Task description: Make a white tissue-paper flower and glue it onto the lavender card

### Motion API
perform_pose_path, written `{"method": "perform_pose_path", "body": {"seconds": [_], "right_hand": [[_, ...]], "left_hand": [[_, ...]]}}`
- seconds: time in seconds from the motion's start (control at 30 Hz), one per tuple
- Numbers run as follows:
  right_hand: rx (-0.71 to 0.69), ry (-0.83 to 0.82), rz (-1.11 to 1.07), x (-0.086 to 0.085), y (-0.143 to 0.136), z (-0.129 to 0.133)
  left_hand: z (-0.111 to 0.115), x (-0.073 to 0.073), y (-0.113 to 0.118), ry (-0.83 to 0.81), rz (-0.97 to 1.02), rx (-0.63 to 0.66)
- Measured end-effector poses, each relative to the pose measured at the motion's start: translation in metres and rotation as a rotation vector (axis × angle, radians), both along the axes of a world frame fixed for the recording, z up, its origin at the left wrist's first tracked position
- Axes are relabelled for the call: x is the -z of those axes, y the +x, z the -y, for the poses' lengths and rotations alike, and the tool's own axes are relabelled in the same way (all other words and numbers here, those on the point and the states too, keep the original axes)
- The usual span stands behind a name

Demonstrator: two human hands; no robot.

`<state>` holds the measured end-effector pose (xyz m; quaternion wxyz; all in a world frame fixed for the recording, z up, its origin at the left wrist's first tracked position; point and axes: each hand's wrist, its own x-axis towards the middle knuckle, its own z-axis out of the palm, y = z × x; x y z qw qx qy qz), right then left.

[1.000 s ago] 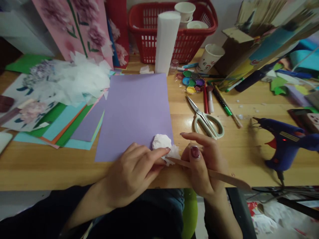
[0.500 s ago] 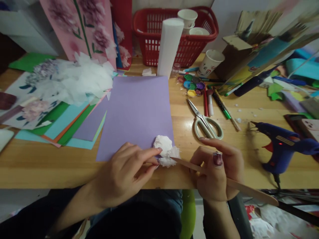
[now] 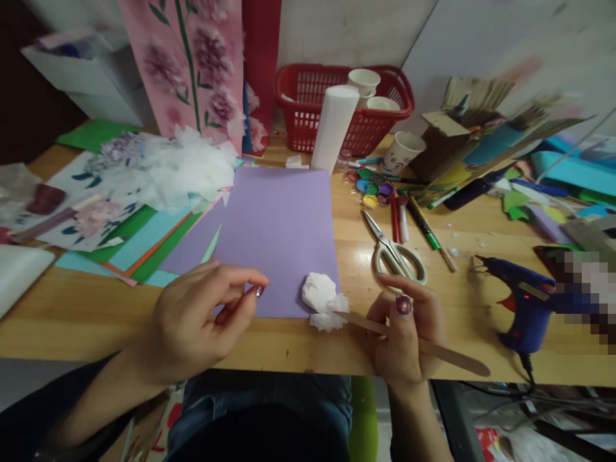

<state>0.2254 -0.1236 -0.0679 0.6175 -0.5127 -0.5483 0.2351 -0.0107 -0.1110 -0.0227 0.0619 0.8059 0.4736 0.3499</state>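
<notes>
My right hand (image 3: 409, 333) grips a flat wooden craft stick (image 3: 455, 356), whose narrow tip touches the white tissue paper petals (image 3: 330, 319). These ruffled petals sit against a round white lump (image 3: 318, 291), soft-looking like clay or paste, at the lower right corner of a purple sheet (image 3: 279, 224). Over the sheet's lower left part hovers my left hand (image 3: 206, 314), its fingers loosely curled, thumb and index fingertips close together but apart. Nothing shows between them.
Scissors (image 3: 392, 250) lie right of the sheet, and a blue hot glue gun (image 3: 522, 289) stands farther right. White tissue (image 3: 185, 167) is heaped at left over coloured paper. Behind are a white roll (image 3: 334, 128), a red basket (image 3: 301, 125), a paint palette (image 3: 368, 186) and a paper cup (image 3: 404, 154).
My left hand has let go of the white lump and moved left, away from it. The craft stick stays at the petals in my right hand. The camera view has tilted up slightly.
</notes>
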Motion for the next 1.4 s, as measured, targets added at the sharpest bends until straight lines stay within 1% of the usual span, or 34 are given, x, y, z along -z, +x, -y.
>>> {"method": "perform_pose_path", "body": {"seconds": [0.13, 0.23, 0.37, 0.47, 0.53, 0.6, 0.73, 0.8, 0.83, 0.9, 0.97, 1.03, 1.1, 1.17, 1.27, 1.3, 1.4], "right_hand": [[0.020, -0.019, -0.016, 0.002, 0.002, 0.000], [0.004, -0.002, -0.045, 0.001, 0.003, -0.001], [-0.046, 0.022, -0.132, -0.003, 0.003, 0.000], [-0.100, 0.055, -0.210, -0.005, 0.004, 0.002], [-0.097, 0.073, -0.250, -0.006, 0.004, 0.004], [-0.075, 0.077, -0.282, -0.006, 0.004, 0.005], [-0.051, 0.028, -0.321, -0.003, 0.009, 0.007], [-0.040, -0.018, -0.344, 0.000, 0.013, 0.006], [-0.052, -0.025, -0.334, 0.001, 0.015, 0.006], [-0.092, -0.034, -0.280, 0.003, 0.018, 0.004], [-0.082, -0.021, -0.244, 0.003, 0.018, 0.002], [-0.076, -0.005, -0.219, 0.002, 0.016, 0.001], [-0.076, 0.007, -0.194, 0.001, 0.013, 0.002], [-0.057, 0.013, -0.175, 0.000, 0.012, 0.002], [-0.050, 0.012, -0.163, -0.001, 0.012, 0.003], [-0.057, 0.017, -0.167, -0.001, 0.012, 0.003], [-0.037, 0.022, -0.200, -0.002, 0.010, 0.002]], "left_hand": [[-0.006, -0.002, -0.010, 0.043, -0.002, -0.090], [-0.013, -0.006, -0.019, 0.071, 0.003, -0.212], [-0.023, -0.014, -0.033, 0.046, 0.008, -0.361], [-0.030, -0.020, -0.047, 0.035, -0.048, -0.377], [-0.037, -0.021, -0.058, 0.045, -0.071, -0.374], [-0.046, -0.021, -0.072, 0.049, -0.019, -0.408], [-0.061, -0.022, -0.106, -0.013, 0.293, -0.488], [-0.067, -0.024, -0.120, -0.054, 0.319, -0.542], [-0.069, -0.025, -0.125, -0.095, 0.290, -0.558], [-0.075, -0.024, -0.130, -0.187, 0.203, -0.558], [-0.081, -0.018, -0.126, -0.246, 0.116, -0.526], [-0.089, -0.010, -0.119, -0.254, 0.013, -0.456], [-0.096, -0.002, -0.111, -0.235, -0.147, -0.370], [-0.102, 0.003, -0.108, -0.186, -0.241, -0.369], [-0.109, 0.007, -0.114, -0.128, -0.214, -0.468], [-0.111, 0.008, -0.118, -0.132, -0.205, -0.474], [-0.117, 0.009, -0.129, -0.188, -0.211, -0.401]]}}
